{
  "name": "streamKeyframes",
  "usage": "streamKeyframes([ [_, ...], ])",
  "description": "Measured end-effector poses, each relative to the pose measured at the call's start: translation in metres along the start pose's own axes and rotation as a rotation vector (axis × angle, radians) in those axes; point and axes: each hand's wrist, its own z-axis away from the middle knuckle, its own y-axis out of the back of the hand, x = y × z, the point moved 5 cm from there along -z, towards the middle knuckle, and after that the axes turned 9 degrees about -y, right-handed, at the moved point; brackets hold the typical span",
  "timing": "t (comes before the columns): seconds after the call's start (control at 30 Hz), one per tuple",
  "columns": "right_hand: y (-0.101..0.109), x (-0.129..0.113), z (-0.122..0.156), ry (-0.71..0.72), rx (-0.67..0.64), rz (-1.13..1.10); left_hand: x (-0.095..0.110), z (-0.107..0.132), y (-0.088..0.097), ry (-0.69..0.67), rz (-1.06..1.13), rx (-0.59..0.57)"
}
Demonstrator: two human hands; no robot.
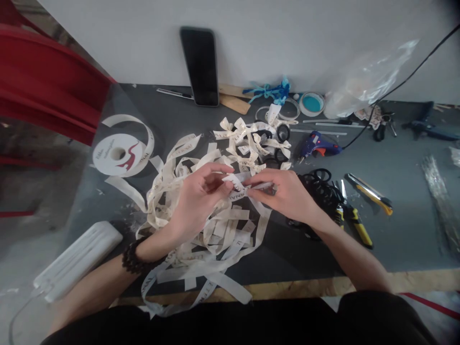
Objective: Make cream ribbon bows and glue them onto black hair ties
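Observation:
Both hands meet over the middle of the table, pinching a piece of white printed ribbon (pixel 235 183). My left hand (pixel 197 196) has thumb and forefinger closed on the ribbon's folded part. From the other side my right hand (pixel 285 194) pinches it between thumb and fingers. Beneath them lies a loose tangle of cream ribbon (pixel 230 258) with dark lettering, along with several short cut strips. Just beyond the fingers sits a pile of finished-looking ribbon bows (pixel 240 134), some with black hair ties (pixel 283 132) among them.
Left stand a ribbon spool (pixel 120 155) and a white power strip (pixel 79 258). A phone (pixel 200 67) leans on the wall. Right lie a glue gun (pixel 318 143) with its cord, black hair ties (pixel 319 189), yellow-handled scissors (pixel 354 220), a cutter (pixel 370 193) and clear strips (pixel 440 201).

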Motion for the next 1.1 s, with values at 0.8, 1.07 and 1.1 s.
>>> streamKeyframes([
  [0.8,-0.010,0.002,0.002,0.039,0.042,-0.082,0.012,0.005,-0.010,-0.152,-0.107,0.042],
  [1.07,-0.010,-0.001,0.004,0.034,0.064,-0.104,0.000,0.002,-0.010,0.022,-0.213,-0.107],
  [1.1,-0.011,-0.001,0.005,0.034,0.060,-0.105,-0.001,0.002,-0.011,0.042,-0.217,-0.125],
])
